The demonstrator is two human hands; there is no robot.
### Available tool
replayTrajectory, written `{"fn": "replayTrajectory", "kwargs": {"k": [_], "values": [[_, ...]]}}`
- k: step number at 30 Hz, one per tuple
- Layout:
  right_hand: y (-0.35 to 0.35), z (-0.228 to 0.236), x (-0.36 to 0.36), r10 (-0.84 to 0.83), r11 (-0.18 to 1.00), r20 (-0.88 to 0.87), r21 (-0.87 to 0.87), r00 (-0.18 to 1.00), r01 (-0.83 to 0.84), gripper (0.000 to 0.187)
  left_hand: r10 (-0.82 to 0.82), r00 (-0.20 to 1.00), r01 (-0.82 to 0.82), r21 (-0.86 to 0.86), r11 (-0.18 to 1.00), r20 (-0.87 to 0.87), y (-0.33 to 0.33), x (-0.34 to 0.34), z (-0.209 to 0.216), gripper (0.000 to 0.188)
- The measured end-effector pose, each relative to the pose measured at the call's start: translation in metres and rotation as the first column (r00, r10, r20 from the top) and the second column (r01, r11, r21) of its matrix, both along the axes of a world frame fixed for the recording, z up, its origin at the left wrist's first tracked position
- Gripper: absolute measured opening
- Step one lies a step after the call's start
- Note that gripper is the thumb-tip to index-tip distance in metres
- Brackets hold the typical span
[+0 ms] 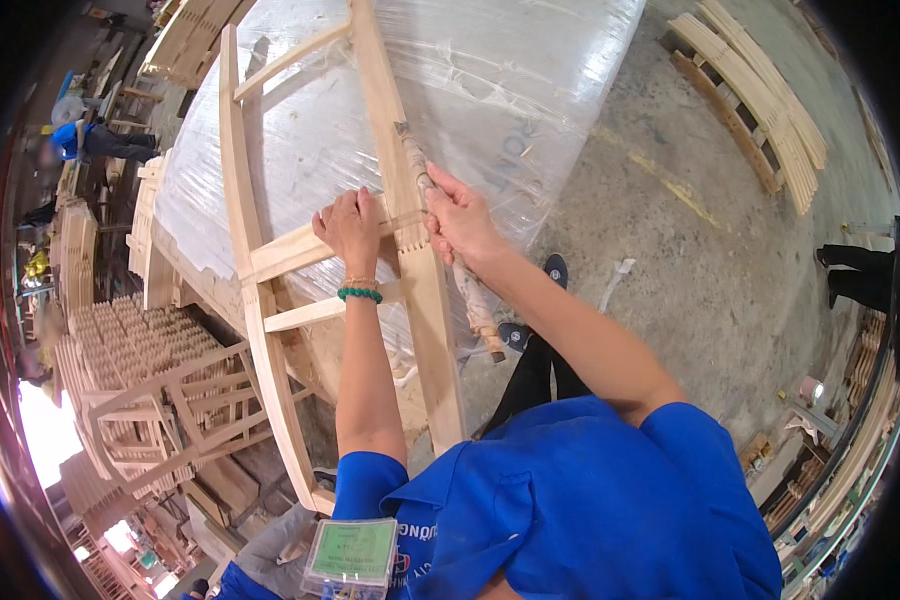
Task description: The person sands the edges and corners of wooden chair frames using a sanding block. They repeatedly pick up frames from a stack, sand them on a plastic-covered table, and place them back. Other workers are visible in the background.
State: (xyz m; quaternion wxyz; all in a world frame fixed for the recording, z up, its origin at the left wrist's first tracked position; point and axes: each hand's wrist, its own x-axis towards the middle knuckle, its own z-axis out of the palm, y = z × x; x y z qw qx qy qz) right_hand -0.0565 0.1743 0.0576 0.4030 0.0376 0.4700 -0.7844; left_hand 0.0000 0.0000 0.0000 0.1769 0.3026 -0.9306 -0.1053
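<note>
The right hand point(462, 222) is wrapped tightly around a long, mottled beige-brown stick point(475, 297), which juts out on both sides of that hand. Just left of it, the left hand point(350, 230) curls over the flat crossbar point(292, 252) of a pale, ladder-shaped wooden frame point(427, 300); beyond both hands spreads a clear-plastic-covered desk point(505, 80).

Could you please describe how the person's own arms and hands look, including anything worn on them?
The left hand and right hand are gloveless. Short blue sleeves leave the forearms bare. A green beaded bracelet circles the left wrist, with a thinner gold-toned band beside it.
</note>
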Motion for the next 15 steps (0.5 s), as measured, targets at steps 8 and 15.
{"fn": "replayTrajectory", "kwargs": {"k": [8,15], "values": [[0.003,0.001,-0.029,-0.032,0.999,-0.089,-0.016,0.996,0.03,0.053,0.053,0.999,-0.053,0.015,0.998,0.011,-0.004,0.021,0.002,0.034],[0.03,0.009,-0.007,0.138,0.99,0.007,-0.003,0.99,-0.138,0.054,0.034,0.999,-0.033,0.03,0.999,-0.024,0.004,0.012,0.005,0.033]]}}
